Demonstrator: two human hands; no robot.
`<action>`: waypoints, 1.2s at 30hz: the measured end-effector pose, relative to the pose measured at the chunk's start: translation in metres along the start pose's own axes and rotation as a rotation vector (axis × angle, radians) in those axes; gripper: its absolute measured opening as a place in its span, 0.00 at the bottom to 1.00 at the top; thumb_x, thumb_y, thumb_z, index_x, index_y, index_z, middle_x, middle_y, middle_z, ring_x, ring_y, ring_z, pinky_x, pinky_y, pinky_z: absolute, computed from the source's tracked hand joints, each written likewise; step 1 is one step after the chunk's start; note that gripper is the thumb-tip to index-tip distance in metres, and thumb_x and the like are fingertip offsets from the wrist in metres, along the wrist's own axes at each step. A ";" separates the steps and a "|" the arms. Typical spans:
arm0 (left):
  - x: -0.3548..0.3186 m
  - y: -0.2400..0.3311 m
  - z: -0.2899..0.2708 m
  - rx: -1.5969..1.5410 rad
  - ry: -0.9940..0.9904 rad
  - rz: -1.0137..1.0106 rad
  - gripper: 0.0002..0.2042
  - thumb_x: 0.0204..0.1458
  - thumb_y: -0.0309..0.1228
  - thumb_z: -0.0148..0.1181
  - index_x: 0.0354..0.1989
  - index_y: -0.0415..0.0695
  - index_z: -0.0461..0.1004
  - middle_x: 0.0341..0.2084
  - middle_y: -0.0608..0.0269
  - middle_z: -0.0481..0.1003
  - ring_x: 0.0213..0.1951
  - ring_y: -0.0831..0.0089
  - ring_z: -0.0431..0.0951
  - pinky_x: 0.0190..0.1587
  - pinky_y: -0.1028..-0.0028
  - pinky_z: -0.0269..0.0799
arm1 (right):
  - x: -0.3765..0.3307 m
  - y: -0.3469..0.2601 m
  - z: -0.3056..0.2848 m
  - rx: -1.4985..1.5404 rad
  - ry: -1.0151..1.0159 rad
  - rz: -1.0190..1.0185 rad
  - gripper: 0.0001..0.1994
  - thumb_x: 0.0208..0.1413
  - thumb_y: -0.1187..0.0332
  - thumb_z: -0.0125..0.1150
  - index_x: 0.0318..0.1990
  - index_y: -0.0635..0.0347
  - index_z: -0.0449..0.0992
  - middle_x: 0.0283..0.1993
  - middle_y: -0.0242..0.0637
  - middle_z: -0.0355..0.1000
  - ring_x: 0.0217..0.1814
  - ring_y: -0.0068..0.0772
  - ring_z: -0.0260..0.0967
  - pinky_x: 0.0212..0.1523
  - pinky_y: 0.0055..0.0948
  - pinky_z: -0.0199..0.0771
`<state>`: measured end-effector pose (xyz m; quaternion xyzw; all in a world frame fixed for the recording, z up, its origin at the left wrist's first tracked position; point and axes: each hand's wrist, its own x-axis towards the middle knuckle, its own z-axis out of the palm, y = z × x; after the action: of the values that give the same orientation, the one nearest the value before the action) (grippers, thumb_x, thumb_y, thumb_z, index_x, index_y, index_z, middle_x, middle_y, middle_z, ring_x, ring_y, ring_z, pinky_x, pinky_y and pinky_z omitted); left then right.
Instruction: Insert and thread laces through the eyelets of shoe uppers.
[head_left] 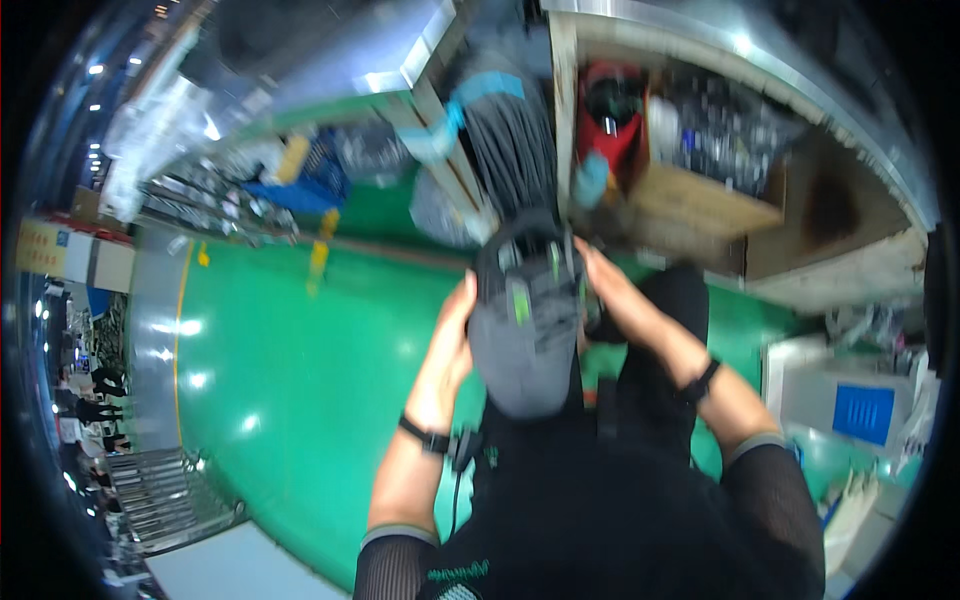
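The picture is blurred. Both of my hands grip a grey peaked cap (522,355) that carries a dark device with green marks (530,262) at its far end. My left hand (452,335) presses against the cap's left side, and a black band sits on that wrist. My right hand (612,290) clasps the right side near the device, also with a black wristband. Below the cap lies my black clothing (620,500), and both forearms come up from it in dark mesh sleeves.
A shiny green floor (290,370) spreads to the left. Beyond the cap stand a workbench with a cardboard box (700,200), a red object (610,125) and a bundle of dark cables (510,140). A white machine with a blue panel (862,412) is at the right, a metal rack (165,495) at the lower left.
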<state>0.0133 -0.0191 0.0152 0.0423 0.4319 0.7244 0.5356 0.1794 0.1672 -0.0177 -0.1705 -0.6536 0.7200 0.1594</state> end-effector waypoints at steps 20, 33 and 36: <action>0.120 0.346 0.183 2.003 0.118 0.556 0.46 0.47 0.62 0.56 0.71 0.54 0.45 0.68 0.35 0.42 0.69 0.36 0.38 0.70 0.53 0.38 | -0.008 -0.340 -0.161 -1.640 1.199 -1.116 0.22 0.48 0.73 0.64 0.53 0.61 0.70 0.54 0.49 0.67 0.57 0.54 0.63 0.56 0.44 0.64; -0.069 0.162 0.132 1.704 -0.331 1.276 0.40 0.38 0.36 0.73 0.63 0.43 0.61 0.59 0.50 0.65 0.61 0.51 0.64 0.62 0.58 0.59 | -0.123 -0.254 -0.051 -1.085 0.617 -0.772 0.16 0.52 0.68 0.64 0.44 0.70 0.75 0.34 0.43 0.77 0.34 0.35 0.76 0.39 0.28 0.72; -0.071 0.088 0.094 1.574 -0.337 1.050 0.55 0.34 0.41 0.76 0.70 0.41 0.44 0.69 0.45 0.45 0.70 0.51 0.45 0.68 0.57 0.46 | -0.103 -0.202 0.006 -0.220 0.284 -0.344 0.19 0.57 0.63 0.61 0.49 0.70 0.73 0.39 0.42 0.76 0.44 0.30 0.73 0.47 0.28 0.70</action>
<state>0.0277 -0.0271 0.1609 0.6815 0.6376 0.3588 0.0161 0.2696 0.1349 0.1875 -0.1723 -0.7185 0.5756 0.3505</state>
